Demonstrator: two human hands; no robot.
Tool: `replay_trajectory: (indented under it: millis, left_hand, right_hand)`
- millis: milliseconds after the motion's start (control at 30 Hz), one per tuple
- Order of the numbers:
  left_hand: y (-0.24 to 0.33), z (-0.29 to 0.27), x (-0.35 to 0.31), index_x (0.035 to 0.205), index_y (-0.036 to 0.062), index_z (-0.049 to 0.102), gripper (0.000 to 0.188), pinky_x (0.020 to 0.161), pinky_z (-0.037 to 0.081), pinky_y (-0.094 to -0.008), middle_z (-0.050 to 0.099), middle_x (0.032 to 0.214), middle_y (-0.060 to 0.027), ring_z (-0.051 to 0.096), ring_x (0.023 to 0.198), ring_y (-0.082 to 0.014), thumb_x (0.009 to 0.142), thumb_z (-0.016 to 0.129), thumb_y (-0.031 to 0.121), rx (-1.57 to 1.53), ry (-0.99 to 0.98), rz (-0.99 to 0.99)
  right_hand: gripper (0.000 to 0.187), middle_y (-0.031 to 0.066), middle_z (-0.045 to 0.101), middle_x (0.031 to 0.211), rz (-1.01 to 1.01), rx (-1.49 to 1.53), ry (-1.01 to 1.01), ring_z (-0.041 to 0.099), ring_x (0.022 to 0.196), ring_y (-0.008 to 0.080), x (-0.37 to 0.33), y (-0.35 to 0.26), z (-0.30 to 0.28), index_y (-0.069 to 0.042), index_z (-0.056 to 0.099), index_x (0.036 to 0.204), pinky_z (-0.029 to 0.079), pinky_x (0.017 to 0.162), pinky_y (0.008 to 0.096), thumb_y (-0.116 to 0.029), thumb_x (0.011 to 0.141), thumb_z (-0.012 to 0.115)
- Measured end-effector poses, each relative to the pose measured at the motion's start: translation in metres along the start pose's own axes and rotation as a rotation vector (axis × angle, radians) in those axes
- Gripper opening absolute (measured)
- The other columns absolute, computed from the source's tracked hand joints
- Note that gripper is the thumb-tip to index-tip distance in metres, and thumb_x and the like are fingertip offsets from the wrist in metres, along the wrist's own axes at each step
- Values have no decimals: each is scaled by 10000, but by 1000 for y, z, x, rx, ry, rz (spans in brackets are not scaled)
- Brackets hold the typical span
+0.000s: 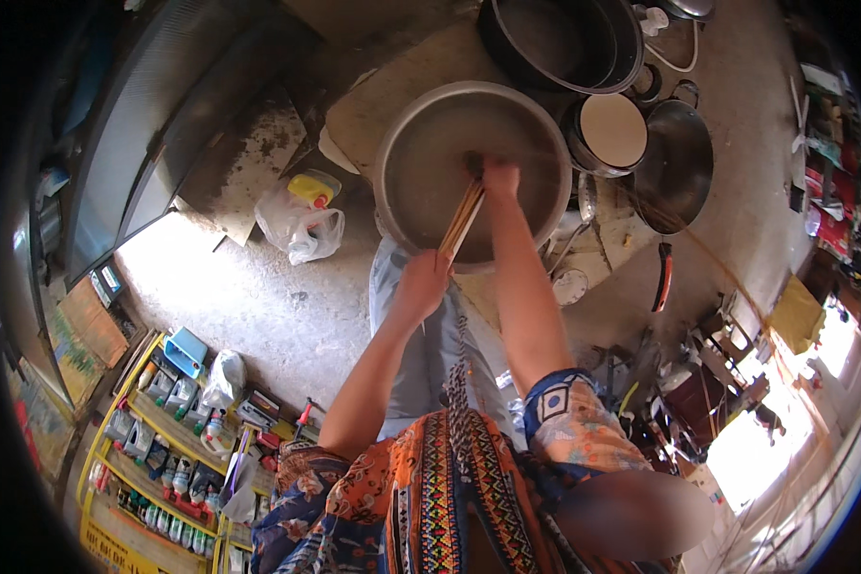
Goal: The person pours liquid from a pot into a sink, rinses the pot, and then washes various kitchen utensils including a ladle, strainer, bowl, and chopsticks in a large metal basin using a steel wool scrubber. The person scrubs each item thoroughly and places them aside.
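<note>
A large round metal basin point(388, 124) with cloudy liquid in it stands in front of me. My left hand point(427, 284) is closed around the near end of a bundle of thin pale wooden sticks point(464, 218), which look like chopsticks. The bundle slants up over the basin, away from me. At its far end my right hand point(500, 178) is closed, its fingers blurred and partly hidden. A small dark clump point(473, 163) shows beside those fingers at the tips of the sticks; whether it is a scrubbing pad I cannot tell.
Right of the basin stand a pot with a pale round top point(613, 130), a wok point(674, 172) and a big dark pan point(560, 43). A red-and-black handled tool point(662, 277) lies nearer. Left are a plastic bag point(301, 230) and a yellow shelf rack point(153, 421) of bottles.
</note>
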State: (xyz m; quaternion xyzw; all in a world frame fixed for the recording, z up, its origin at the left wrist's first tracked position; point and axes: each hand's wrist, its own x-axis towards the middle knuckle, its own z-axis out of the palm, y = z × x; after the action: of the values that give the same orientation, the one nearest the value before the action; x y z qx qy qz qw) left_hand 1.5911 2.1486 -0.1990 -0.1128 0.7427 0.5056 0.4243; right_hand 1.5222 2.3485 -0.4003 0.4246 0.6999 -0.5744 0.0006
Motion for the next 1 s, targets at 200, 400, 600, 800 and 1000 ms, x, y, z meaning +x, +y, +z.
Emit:
replay_trajectory:
  millis: [200,400,600,800,1000]
  left_hand:
    - [-18,-22,2,834,28,532,347,305,245,-229,471,544,-11,362,346,-72,951,457,346,-581,-49,-236]
    - [-14,13,48,843,35,502,323,303,249,-239,492,556,-35,379,345,-90,942,475,341,-600,91,-116]
    - [-23,21,60,764,56,516,404,296,247,-260,441,495,-7,372,335,-99,944,428,406,-498,31,-229]
    - [-10,7,48,702,13,545,473,387,354,-320,490,492,-66,491,402,-165,953,398,386,-336,58,-203]
    - [0,19,14,693,-3,560,489,487,419,-361,539,528,-111,558,483,-219,954,394,375,-211,118,-136]
  right_hand:
    - [451,116,611,1070,229,-4,66,592,956,237,-37,-65,8,7,550,1140,487,768,358,-346,863,594]
    - [454,55,616,1070,525,518,-149,584,943,218,-29,-24,-4,-53,578,1139,473,789,373,-395,843,614]
    - [461,132,646,934,309,377,-173,608,801,172,-88,-55,27,89,616,952,467,676,304,-271,713,777]
    - [276,156,648,759,451,258,-302,646,664,224,-117,-87,25,88,594,893,512,549,314,-181,843,631]
    - [342,188,657,761,355,362,-257,665,680,231,-81,-99,14,108,568,944,547,579,307,-221,939,476]
